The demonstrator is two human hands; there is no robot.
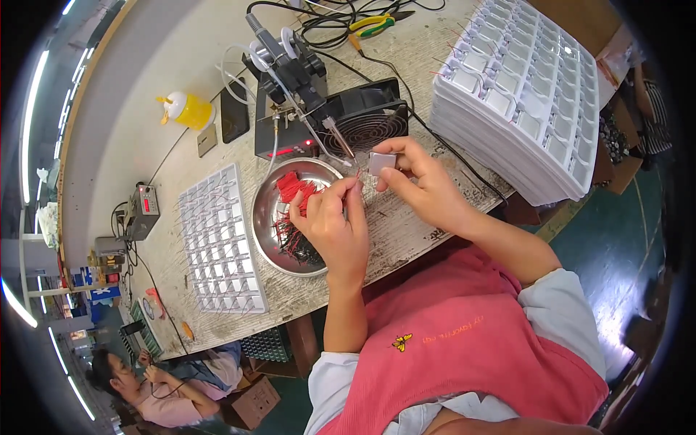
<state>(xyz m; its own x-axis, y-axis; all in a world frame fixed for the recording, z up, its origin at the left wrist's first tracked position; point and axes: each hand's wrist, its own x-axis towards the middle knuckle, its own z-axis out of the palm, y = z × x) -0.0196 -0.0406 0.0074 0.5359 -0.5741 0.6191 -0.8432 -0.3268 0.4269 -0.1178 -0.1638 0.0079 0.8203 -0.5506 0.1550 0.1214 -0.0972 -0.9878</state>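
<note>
My left hand (330, 225) is closed in a pinch, with a thin red wire (358, 174) at its fingertips, over the rim of a steel bowl (259, 243). Inside the bowl lie bundles of red wires (290, 185) and black wires (308, 251). Between thumb and fingers, my right hand (428, 185) grips a small flat silver-grey square cell (382, 164). The tip of a soldering iron (338, 138), clamped in a stand (290, 61), points down just left of the cell. Whether tip, wire and cell touch is too small to tell.
Behind the iron stand a black fan (370, 119) and a control box (279, 141). Left is a white tray (217, 243) of cells; right, a tall tray stack (507, 138). A yellow bottle (190, 110), phone (235, 110) and pliers (377, 25) lie farther back. Another person (167, 391) sits lower left.
</note>
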